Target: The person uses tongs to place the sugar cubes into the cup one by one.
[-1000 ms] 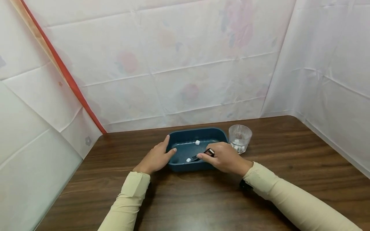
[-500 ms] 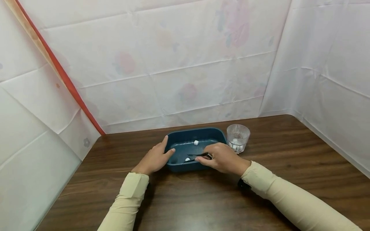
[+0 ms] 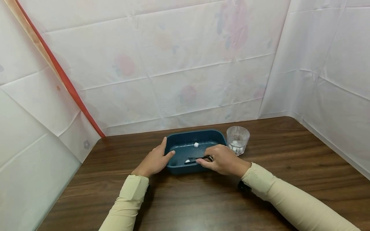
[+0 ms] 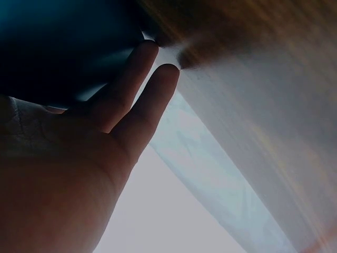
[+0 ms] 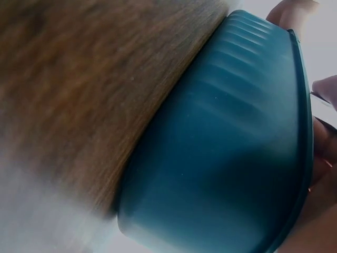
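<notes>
A dark teal rectangular tub (image 3: 188, 136) stands on the wooden table. My left hand (image 3: 152, 162) rests against its left end, thumb over the rim and the other fingers along the outside. In the left wrist view, two straight fingers (image 4: 150, 97) lie beside the tub's wall. My right hand (image 3: 223, 159) holds black tweezers (image 3: 203, 157) over the tub's front right part. Their prongs are slightly apart at a small white cube (image 3: 187, 161) near the front wall, partly covering it. Another white cube (image 3: 196, 145) lies farther back on the tub's floor.
A clear glass tumbler (image 3: 238, 141) with several white cubes in it stands just right of the tub, close behind my right hand. Pale printed sheeting (image 3: 179, 73) rises behind and at both sides of the table (image 3: 185, 199).
The tweezers' prongs, together a second ago, spread and now sit closer together at the front cube. My left hand stays on the tub; the head view shifts slightly.
</notes>
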The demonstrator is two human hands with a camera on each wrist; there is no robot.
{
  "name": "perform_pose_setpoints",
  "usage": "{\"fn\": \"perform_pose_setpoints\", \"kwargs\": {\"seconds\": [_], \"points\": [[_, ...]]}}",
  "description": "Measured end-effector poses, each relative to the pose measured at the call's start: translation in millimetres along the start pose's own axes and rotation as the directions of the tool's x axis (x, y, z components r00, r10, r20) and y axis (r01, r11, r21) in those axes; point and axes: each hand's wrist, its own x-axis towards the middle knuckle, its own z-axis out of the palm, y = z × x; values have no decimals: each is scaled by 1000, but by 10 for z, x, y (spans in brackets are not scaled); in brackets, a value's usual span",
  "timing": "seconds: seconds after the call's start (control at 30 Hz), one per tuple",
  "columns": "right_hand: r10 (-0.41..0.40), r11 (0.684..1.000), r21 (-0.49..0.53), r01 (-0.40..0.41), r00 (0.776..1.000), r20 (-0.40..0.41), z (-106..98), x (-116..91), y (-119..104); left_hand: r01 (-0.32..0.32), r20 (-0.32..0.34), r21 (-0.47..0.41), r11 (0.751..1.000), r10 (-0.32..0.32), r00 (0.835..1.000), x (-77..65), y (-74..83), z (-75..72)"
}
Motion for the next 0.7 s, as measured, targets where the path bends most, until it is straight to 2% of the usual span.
{"fn": "perform_pose_setpoints", "kwargs": {"seconds": [0.4, 0.7], "points": [[61, 998, 12, -61, 998, 16, -18, 6, -12, 3, 7, -7, 1000, -3, 1000, -13, 24, -14], [44, 999, 19, -43, 999, -30, -8, 3, 7, -5, 3, -1, 1000, 5, 1000, -2, 8, -4]]}}
